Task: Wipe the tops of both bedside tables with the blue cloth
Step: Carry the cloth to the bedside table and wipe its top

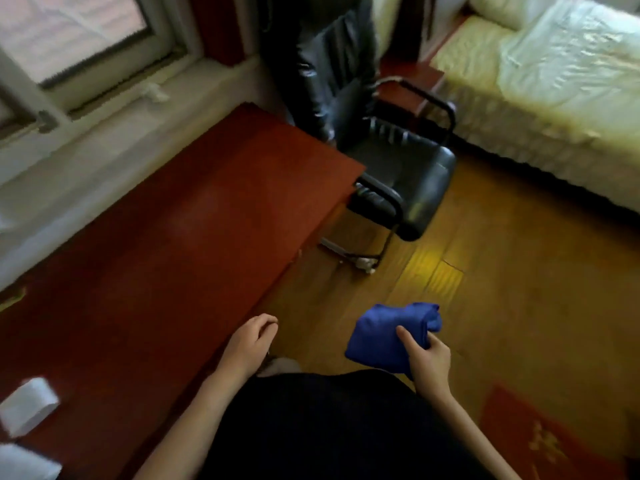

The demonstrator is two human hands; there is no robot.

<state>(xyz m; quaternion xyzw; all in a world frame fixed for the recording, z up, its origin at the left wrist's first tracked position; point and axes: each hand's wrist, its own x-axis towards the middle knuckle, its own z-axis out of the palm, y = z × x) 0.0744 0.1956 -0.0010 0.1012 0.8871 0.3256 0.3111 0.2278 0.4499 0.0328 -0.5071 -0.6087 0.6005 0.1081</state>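
Observation:
My right hand grips a folded blue cloth in front of my body, above the wooden floor. My left hand hangs beside the edge of the red-brown desk, fingers loosely curled with nothing in them. One red-brown bedside table shows at the far end of the room, between the black chair and the bed, partly hidden by the chair's armrest. A second bedside table is not in view.
A black leather armchair stands at the desk's far end, blocking part of the way to the bed. A white paper roll lies on the desk's near left. A red rug covers the floor at lower right. A window runs along the left.

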